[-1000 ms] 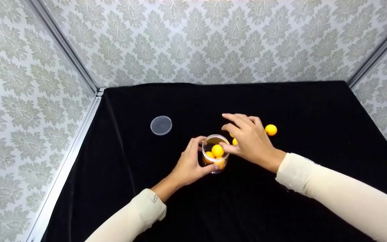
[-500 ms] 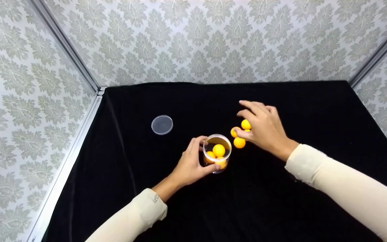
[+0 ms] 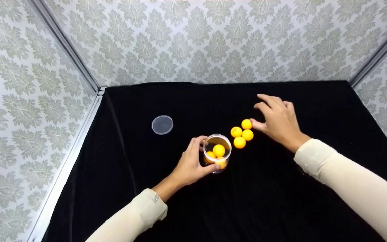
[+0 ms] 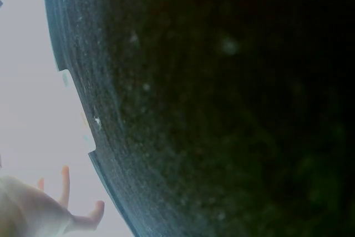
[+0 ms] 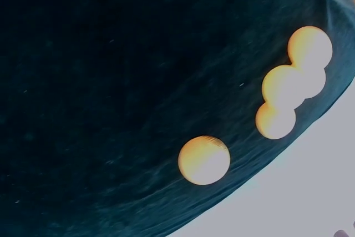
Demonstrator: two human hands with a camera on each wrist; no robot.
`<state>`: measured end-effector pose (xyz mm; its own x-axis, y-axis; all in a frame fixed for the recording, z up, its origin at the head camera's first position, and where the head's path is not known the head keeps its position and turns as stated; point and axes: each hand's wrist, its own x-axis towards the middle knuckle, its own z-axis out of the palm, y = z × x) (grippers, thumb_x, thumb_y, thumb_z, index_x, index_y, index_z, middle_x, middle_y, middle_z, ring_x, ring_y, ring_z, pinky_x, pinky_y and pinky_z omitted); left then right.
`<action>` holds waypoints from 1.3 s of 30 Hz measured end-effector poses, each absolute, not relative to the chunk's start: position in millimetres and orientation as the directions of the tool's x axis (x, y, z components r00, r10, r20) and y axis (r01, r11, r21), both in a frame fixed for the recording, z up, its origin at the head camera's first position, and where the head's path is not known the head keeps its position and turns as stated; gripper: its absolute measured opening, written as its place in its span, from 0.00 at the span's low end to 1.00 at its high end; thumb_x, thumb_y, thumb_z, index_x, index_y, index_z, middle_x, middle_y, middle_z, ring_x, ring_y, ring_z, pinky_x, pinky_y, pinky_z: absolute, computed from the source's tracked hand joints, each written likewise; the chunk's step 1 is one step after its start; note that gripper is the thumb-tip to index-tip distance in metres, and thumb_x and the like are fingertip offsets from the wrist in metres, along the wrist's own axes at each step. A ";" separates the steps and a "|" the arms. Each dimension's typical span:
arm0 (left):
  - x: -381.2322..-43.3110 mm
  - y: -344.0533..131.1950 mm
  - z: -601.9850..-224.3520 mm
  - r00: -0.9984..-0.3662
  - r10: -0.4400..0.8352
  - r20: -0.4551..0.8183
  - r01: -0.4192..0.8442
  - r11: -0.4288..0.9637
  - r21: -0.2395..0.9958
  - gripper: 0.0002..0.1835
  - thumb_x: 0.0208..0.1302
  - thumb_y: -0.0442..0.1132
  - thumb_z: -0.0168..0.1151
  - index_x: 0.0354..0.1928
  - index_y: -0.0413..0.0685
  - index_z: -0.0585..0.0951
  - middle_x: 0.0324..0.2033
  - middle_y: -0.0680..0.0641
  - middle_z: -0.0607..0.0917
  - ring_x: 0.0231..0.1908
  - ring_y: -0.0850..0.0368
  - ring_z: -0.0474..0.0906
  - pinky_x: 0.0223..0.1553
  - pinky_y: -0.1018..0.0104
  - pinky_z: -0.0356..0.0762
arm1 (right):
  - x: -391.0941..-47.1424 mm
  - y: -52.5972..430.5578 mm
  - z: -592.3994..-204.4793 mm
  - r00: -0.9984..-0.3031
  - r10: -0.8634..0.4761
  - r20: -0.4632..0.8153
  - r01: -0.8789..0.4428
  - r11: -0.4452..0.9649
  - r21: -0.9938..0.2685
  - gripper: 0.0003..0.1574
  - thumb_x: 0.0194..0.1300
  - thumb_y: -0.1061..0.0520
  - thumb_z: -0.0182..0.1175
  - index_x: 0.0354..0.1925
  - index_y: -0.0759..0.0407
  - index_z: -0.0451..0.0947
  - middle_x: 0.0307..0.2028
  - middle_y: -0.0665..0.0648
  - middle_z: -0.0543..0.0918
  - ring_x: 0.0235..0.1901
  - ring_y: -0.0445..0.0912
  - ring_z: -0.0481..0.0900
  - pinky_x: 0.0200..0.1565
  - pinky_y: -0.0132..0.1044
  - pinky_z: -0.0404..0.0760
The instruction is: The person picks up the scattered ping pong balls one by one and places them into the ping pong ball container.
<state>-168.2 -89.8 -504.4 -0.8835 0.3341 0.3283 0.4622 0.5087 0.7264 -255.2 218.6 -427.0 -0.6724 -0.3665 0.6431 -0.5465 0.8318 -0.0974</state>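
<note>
My left hand point(image 3: 190, 164) grips a clear round jar point(image 3: 227, 160) with its thumb at the near side and fingers behind. Through its uncovered mouth several orange table tennis balls point(image 3: 218, 150) show inside. Just right of the jar, several more balls point(image 3: 239, 142) lie in a tight cluster on the black cloth. My right hand point(image 3: 277, 121) hovers right of this cluster with spread fingers, its thumb tip beside the farthest ball point(image 3: 246, 124). In the right wrist view a single ball point(image 5: 204, 160) lies apart from the cluster; the head view hides it, apparently behind my right hand.
A clear round lid point(image 3: 162, 125) lies flat on the black cloth point(image 3: 186, 208), left of and beyond the jar. Patterned walls point(image 3: 200, 40) stand behind the table and at both sides, with metal rails point(image 3: 64, 38) at the corners.
My right hand has moved right and away from the jar, past the clustered balls, which now show fully. The lone ball at the right has become hidden. My left hand and the jar stay nearly in place.
</note>
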 end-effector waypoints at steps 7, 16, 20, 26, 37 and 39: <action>-168.6 -90.9 -505.2 -0.874 0.351 0.337 0.478 0.490 0.729 0.47 0.51 0.58 0.79 0.68 0.54 0.64 0.56 0.44 0.74 0.55 0.46 0.81 0.58 0.58 0.80 | -260.7 238.2 -433.9 -0.752 -0.328 0.572 -0.477 0.870 -0.127 0.26 0.56 0.43 0.73 0.48 0.56 0.83 0.64 0.58 0.80 0.62 0.57 0.77 0.49 0.60 0.71; -169.4 -91.1 -504.8 -0.872 0.356 0.336 0.481 0.492 0.726 0.47 0.51 0.59 0.79 0.68 0.52 0.64 0.56 0.42 0.75 0.55 0.46 0.80 0.58 0.59 0.79 | -265.0 254.4 -441.5 -0.800 -0.299 0.521 -0.419 0.899 -0.129 0.27 0.56 0.44 0.74 0.49 0.57 0.82 0.65 0.60 0.78 0.62 0.59 0.76 0.49 0.62 0.71; -169.4 -90.6 -504.5 -0.872 0.354 0.337 0.480 0.494 0.725 0.48 0.51 0.59 0.79 0.68 0.52 0.64 0.56 0.42 0.75 0.55 0.46 0.80 0.58 0.58 0.80 | -266.6 260.4 -444.5 -0.837 -0.276 0.472 -0.380 0.914 -0.140 0.28 0.57 0.44 0.74 0.51 0.58 0.82 0.66 0.61 0.77 0.63 0.60 0.75 0.50 0.63 0.71; -169.7 -90.7 -505.1 -0.873 0.350 0.341 0.481 0.489 0.728 0.48 0.50 0.59 0.79 0.68 0.53 0.64 0.55 0.42 0.75 0.54 0.47 0.81 0.57 0.56 0.81 | -267.5 268.0 -450.8 -0.886 -0.249 0.392 -0.327 0.934 -0.146 0.31 0.58 0.42 0.73 0.54 0.58 0.81 0.68 0.61 0.75 0.65 0.61 0.73 0.52 0.66 0.70; -169.5 -89.9 -504.8 -0.875 0.345 0.340 0.478 0.504 0.720 0.48 0.50 0.59 0.79 0.68 0.51 0.66 0.55 0.42 0.76 0.53 0.48 0.82 0.57 0.59 0.80 | -265.1 276.1 -462.3 -0.919 -0.248 0.307 -0.297 0.947 -0.125 0.39 0.61 0.39 0.71 0.63 0.57 0.78 0.70 0.61 0.73 0.66 0.62 0.72 0.52 0.68 0.71; -169.4 -89.9 -505.1 -0.877 0.342 0.338 0.475 0.508 0.718 0.48 0.49 0.58 0.80 0.68 0.52 0.65 0.55 0.42 0.76 0.53 0.48 0.82 0.57 0.59 0.80 | -264.6 277.4 -465.0 -0.928 -0.247 0.281 -0.290 0.949 -0.125 0.40 0.62 0.38 0.70 0.65 0.57 0.76 0.71 0.61 0.72 0.67 0.62 0.71 0.53 0.68 0.70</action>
<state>-169.4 -89.9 -505.1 -0.8767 0.3425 0.3378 0.4753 0.5080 0.7184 -264.6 277.4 -465.0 -0.9275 -0.2468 0.2807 -0.2902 0.9488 -0.1248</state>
